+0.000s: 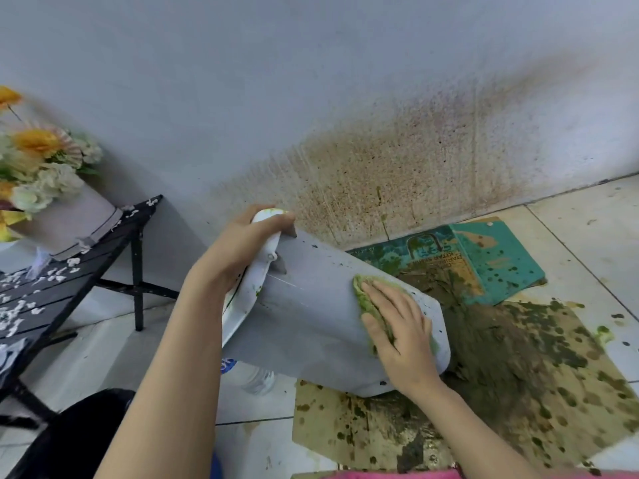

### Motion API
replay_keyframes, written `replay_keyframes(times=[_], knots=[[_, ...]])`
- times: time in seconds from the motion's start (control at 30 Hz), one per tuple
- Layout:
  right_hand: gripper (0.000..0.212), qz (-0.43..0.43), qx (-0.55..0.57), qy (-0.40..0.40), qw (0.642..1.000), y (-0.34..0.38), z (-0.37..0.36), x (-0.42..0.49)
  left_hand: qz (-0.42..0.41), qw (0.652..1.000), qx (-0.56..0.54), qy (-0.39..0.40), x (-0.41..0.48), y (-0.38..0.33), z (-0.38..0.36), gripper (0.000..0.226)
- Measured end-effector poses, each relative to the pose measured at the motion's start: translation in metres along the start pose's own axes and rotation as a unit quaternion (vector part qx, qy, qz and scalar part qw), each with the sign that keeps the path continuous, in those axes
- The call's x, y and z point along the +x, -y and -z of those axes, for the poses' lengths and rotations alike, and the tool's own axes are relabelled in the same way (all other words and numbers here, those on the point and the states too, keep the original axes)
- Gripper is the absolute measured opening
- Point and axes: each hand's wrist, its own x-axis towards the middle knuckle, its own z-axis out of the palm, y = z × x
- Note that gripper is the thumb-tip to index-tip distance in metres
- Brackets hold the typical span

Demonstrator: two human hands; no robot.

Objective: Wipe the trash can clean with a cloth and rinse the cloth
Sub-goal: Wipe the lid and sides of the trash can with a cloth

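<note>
While the left grip [247, 245] curls round the rim of the tilted trash can [311, 305], the flat-fingered right grip [397, 326] presses the cloth [364, 299]; hard strokes may wrench the can loose

Surfaces, matt to glossy
The grey trash can [311, 316] looks smooth matt plastic; the green cloth [367, 300] is nubbly; stained cardboard [539, 385] lies rough on glossy floor tiles [587, 216]

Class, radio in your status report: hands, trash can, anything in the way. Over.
Left hand grips trash can rim, can tilted. Right hand flat, pressing green cloth on its side. Nothing blocking the wipe.
</note>
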Motion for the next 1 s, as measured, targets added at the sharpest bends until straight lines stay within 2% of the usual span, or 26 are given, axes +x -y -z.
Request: replay_keyframes(times=[0.1,0.17,0.3,0.37,0.43,0.47,0.57,0.63,0.73,0.83,1.0], knots=[[0.066,-0.106,0.037,-0.031,0.993,0.017,-0.005,0.032,-0.008,1.0,-0.008,-0.006,0.003,0.0,-0.001,0.042],[0.068,-0.125,0.032,-0.022,0.991,0.04,-0.011,0.06,-0.007,1.0,-0.002,-0.009,0.005,-0.004,-0.006,0.039],[0.055,0.024,0.018,0.006,1.0,0.086,-0.029,0.075,-0.017,0.999,0.002,-0.028,0.01,-0.006,-0.009,0.037],[0.052,0.097,0.011,0.015,0.995,0.083,-0.03,0.063,-0.012,1.0,0.004,-0.022,0.007,-0.003,-0.005,0.038],[0.051,0.131,-0.007,0.015,0.991,0.058,-0.025,0.052,-0.012,1.0,0.001,-0.008,0.003,0.002,0.0,0.038],[0.052,0.117,-0.018,0.006,0.993,0.043,-0.021,0.051,-0.016,1.0,-0.006,0.002,0.001,0.003,0.001,0.038],[0.06,-0.007,-0.004,-0.01,1.0,0.017,-0.014,0.056,-0.026,1.0,-0.007,0.011,0.001,-0.001,-0.004,0.04],[0.059,-0.002,0.016,-0.012,1.0,0.021,-0.015,0.053,-0.027,1.0,-0.005,0.001,0.002,-0.004,-0.009,0.038],[0.05,0.121,-0.003,-0.049,0.991,0.033,-0.022,0.032,-0.02,1.0,-0.004,-0.008,0.002,-0.004,-0.01,0.038],[0.046,0.243,-0.061,-0.089,0.964,0.034,-0.035,0.006,-0.016,0.999,0.014,-0.026,0.002,0.0,-0.005,0.04],[0.052,0.422,-0.185,-0.101,0.882,0.041,-0.056,-0.006,-0.028,0.998,0.034,-0.033,-0.002,0.0,-0.013,0.036]])
